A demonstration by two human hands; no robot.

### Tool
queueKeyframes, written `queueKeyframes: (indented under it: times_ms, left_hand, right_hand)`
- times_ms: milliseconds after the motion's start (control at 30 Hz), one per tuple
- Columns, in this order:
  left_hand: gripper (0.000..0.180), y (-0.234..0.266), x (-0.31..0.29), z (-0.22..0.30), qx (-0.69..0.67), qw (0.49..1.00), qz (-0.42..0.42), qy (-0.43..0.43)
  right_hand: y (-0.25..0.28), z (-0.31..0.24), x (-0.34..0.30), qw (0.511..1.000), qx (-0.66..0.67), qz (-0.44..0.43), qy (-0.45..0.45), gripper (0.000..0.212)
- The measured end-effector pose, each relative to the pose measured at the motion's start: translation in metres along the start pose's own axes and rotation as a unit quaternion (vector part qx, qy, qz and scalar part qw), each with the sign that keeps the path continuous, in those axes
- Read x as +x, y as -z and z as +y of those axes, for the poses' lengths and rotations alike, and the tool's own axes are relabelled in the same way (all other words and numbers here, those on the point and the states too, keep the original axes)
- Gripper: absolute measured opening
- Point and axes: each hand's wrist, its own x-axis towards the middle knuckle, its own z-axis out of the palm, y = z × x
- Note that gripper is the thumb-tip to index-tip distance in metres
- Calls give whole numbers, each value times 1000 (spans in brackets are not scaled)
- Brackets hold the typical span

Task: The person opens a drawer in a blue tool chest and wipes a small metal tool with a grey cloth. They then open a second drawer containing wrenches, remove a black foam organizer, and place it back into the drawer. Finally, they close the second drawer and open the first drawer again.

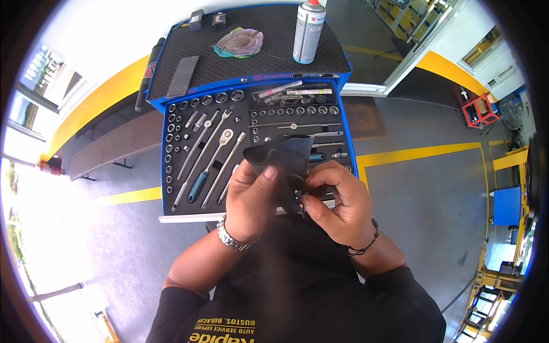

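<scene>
Over the open tool drawer (171,166): both hands pinch a dark cloth (283,163). Left hand (249,200) grips its left side, thumb on top; right hand (334,203) pinches the lower edge, maybe around a small part, can't tell. Risk: anything wrapped inside slips out into the socket tray, or the cloth's loose corner snags a ratchet (213,157).

I count 1 spray can (309,31), 1 crumpled rag (240,42), 1 dark cloth (286,163), 1 open tool drawer (171,197), 2 small black boxes (197,19), and perhaps 3 ratchet handles (201,180); sockets too small to tally.
</scene>
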Motion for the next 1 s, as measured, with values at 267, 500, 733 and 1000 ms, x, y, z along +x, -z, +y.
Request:
queueKeyframes:
  times_ms: [267, 500, 733, 1000]
  left_hand:
    - [39, 13, -4, -5, -39, 998, 24, 37]
    - [52, 29, -7, -3, -169, 977, 55, 114]
    - [59, 13, -7, 14, -208, 971, 44, 110]
    - [73, 6, -3, 8, -151, 969, 135, 145]
  right_hand:
    - [-1, -2, 3, 995, -97, -20, -11, 13]
    - [-3, -7, 0, 995, -76, -13, -68, 11]
    - [8, -7, -2, 992, -7, -110, -57, 10]
    - [5, -6, -4, 999, 11, -49, -9, 18]
